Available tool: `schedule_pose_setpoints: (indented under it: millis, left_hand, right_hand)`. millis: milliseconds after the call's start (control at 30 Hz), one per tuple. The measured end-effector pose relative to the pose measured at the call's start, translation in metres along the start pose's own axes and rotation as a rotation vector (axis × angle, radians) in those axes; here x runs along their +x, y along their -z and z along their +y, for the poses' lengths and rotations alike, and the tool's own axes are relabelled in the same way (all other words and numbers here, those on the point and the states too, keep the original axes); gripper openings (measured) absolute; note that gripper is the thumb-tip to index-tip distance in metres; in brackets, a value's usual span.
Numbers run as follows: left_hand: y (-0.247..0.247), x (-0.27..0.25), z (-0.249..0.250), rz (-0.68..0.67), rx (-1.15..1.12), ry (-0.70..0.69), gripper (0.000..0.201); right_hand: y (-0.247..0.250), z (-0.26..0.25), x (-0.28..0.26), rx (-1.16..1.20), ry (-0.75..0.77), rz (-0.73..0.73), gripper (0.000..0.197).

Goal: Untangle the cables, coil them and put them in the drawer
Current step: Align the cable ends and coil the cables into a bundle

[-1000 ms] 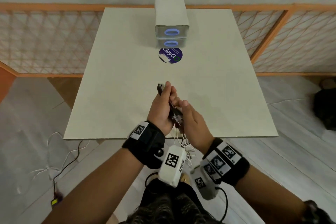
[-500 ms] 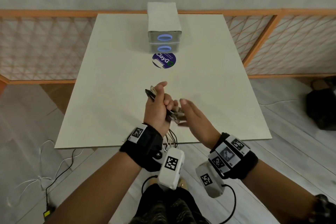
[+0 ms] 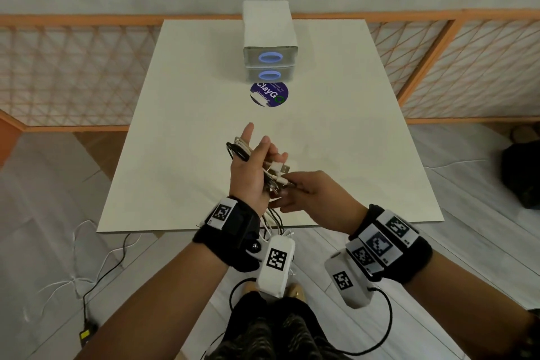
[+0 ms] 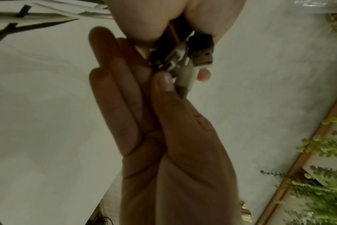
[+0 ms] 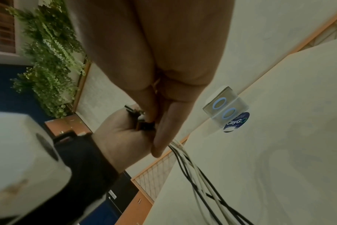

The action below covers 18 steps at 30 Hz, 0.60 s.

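Cables [image 3: 248, 152], black and white ones bunched together, are being held above the near part of the table [image 3: 187, 137] in the grip of the left hand [image 3: 252, 175]. The bundle is being clasped against the palm, with loops of it showing past the knuckles and the index finger pointing out straight; loose strands are hanging down from the wrist toward the table's near edge. The plug ends [image 3: 277, 174] are sticking out on the right side of that hand, a metal USB plug [image 4: 201, 57] among them. The right hand [image 3: 314, 194] is being held just beside the left one, its thumb and forefinger pinching one white plug [image 4: 185, 79] at the tip of the bunch, while the other fingers [image 4: 113, 94] are being kept straight and together. In the right wrist view, the strands [image 5: 206, 179] are seen trailing down across the table.

At the far end of the table a small white drawer unit [image 3: 270, 44] is being shown with two drawers stacked, both closed, each with a blue ring handle [image 3: 270, 57]. A round purple sticker [image 3: 269, 94] is lying on the table just in front of it. An orange lattice fence [image 3: 73, 76] is being seen behind the table, and more wires [image 3: 96, 269] are lying on the floor at the left.
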<state>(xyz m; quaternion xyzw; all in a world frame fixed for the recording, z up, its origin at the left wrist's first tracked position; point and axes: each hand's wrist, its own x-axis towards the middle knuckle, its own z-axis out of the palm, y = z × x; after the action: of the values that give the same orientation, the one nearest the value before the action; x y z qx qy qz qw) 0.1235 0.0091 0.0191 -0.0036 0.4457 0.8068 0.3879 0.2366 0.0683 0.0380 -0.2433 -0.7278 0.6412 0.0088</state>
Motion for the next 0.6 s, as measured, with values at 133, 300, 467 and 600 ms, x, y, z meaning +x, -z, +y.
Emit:
schedule_pose_setpoints:
  millis: [133,300,467,600]
  left_hand:
    - [-0.004,-0.004,0.004,-0.042,0.053,0.016,0.013]
    - [-0.002,0.002,0.008,0.078,-0.054,0.051,0.021]
    - [0.001,-0.002,0.003,0.048,-0.132,0.191,0.038]
    - [0.012,-0.004,0.003,0.035,-0.159,0.285,0.043]
  right_hand:
    - [-0.007,0.003,0.001,-0.05,0.0,0.055,0.017]
    - [-0.009,0.004,-0.003,-0.211,0.119,-0.012,0.02]
    - [-0.009,0.005,0.006,-0.252,0.148,0.151,0.025]
    - [-0.008,0.009,0.005,-0.361,0.186,0.08,0.023]
